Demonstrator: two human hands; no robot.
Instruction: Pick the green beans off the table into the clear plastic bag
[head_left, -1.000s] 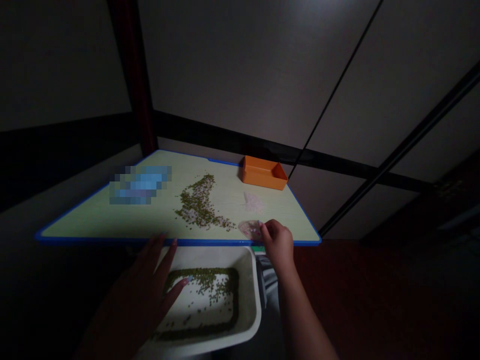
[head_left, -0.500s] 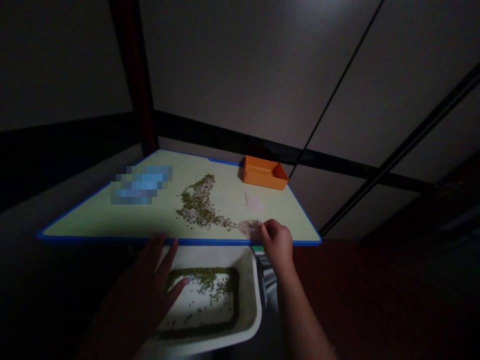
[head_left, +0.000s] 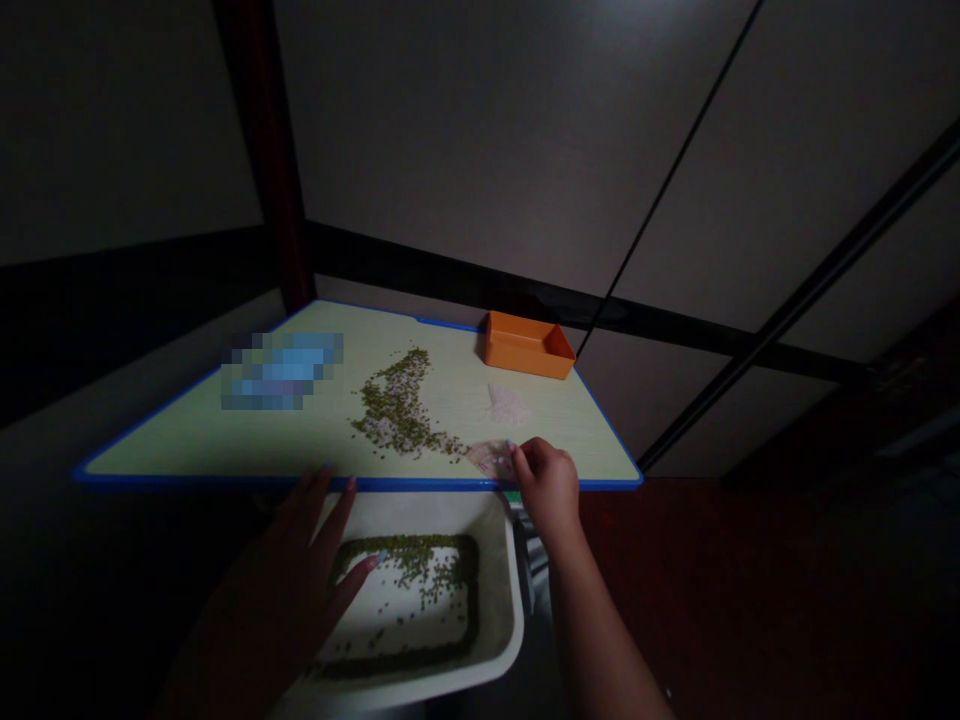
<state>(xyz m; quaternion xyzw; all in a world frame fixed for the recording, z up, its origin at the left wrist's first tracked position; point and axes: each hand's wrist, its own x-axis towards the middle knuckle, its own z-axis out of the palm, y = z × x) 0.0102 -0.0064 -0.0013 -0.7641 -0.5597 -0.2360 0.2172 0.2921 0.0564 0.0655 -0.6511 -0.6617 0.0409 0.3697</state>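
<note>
On the tabletop [head_left: 210, 450], a translucent scrap [head_left: 489, 459] touches the right hand [head_left: 549, 488].

The right hand [head_left: 547, 488] has slid left, taking what looks like a scrap of clear plastic [head_left: 489, 459] closer to the scattered mung beans [head_left: 397, 410].

We see a pale green counter [head_left: 187, 445] with a blue edge. On it lie a blurred blue object [head_left: 283, 372], a long scatter of green beans [head_left: 394, 415], an orange tray [head_left: 521, 347] at the far edge, a small pale heap [head_left: 506, 403], and a see-through scrap [head_left: 487, 458] near the front edge.
</note>
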